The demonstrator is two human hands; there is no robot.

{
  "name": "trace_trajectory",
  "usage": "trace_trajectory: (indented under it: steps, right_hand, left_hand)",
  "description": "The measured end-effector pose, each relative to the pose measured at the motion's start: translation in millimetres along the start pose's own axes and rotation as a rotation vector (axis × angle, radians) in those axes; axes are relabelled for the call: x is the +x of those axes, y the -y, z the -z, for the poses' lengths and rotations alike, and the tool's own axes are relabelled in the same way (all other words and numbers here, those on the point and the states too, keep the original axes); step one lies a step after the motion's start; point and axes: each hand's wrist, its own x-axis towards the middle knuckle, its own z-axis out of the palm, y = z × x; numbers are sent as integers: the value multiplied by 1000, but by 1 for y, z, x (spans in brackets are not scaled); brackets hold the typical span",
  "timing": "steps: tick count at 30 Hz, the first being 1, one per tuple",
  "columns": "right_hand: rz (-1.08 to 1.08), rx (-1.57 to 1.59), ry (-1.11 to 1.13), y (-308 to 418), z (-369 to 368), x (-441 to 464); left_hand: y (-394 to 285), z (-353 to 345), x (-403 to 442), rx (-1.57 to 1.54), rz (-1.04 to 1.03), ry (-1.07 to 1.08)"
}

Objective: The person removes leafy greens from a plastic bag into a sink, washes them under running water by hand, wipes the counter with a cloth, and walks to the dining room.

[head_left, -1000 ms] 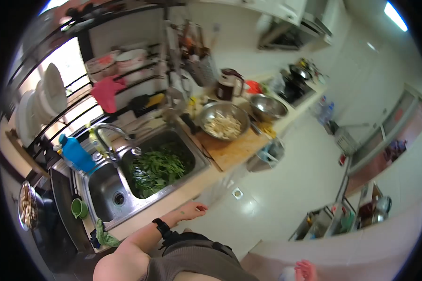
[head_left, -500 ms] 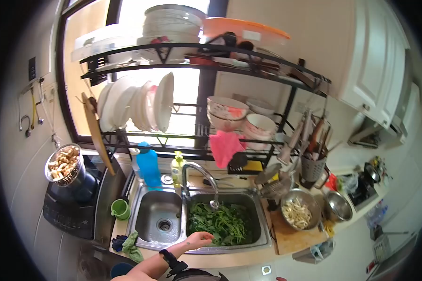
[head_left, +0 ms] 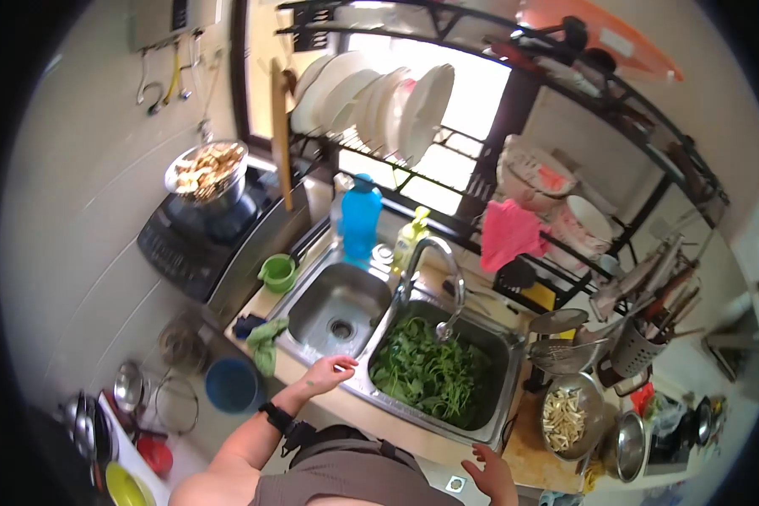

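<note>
My left hand [head_left: 331, 374] is over the front rim of the steel sink [head_left: 364, 358], near the left basin. Its fingers are loosely bent and apart, with nothing in them. A black band [head_left: 280, 421] circles that wrist. Low in the view, in front of the counter edge, my right hand [head_left: 489, 472] is open with spread fingers, holding nothing. Leafy greens [head_left: 426, 371] fill much of the right basin. Above them curves the chrome faucet [head_left: 455, 282]; I cannot tell whether water runs from it.
A green cloth [head_left: 266, 344] and a green cup [head_left: 278, 273] lie left of the sink. Behind stand a blue bottle [head_left: 361, 218] and a dish soap bottle [head_left: 411, 236]. At right, a bowl of pale cut pieces [head_left: 565, 419] rests on a cutting board [head_left: 527, 455]. A dish rack [head_left: 472, 221] spans above.
The view has turned left and downward. My left hand has moved left, away from the basin with the greens. My right hand has come more fully into view.
</note>
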Motion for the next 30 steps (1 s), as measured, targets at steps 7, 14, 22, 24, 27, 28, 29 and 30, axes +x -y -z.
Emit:
trace_trajectory:
  steps: [7, 14, 22, 24, 27, 28, 29, 30]
  right_hand:
    - [208, -144, 141, -40, 0, 51]
    - [223, -160, 263, -30, -10, 68]
    - [361, -258, 310, 38, -48, 86]
    - [243, -283, 379, 61, -62, 87]
    - [264, -264, 397, 77, -83, 93]
    - [299, -245, 400, 81, -89, 96]
    - [295, -236, 376, 97, -92, 96]
    - [284, -222, 348, 111, -94, 97]
  left_hand:
    - [52, 8, -47, 109, 110, -339]
    - [99, 103, -44, 588, 72, -759]
    - [127, 167, -12, 781, 390, -671]
    - [125, 164, -10, 745, 432, -709]
    - [133, 170, -6, 771, 305, -652]
    - [136, 172, -6, 751, 236, -610]
    - [140, 170, -9, 787, 194, -584]
    - [145, 167, -13, 826, 154, -558]
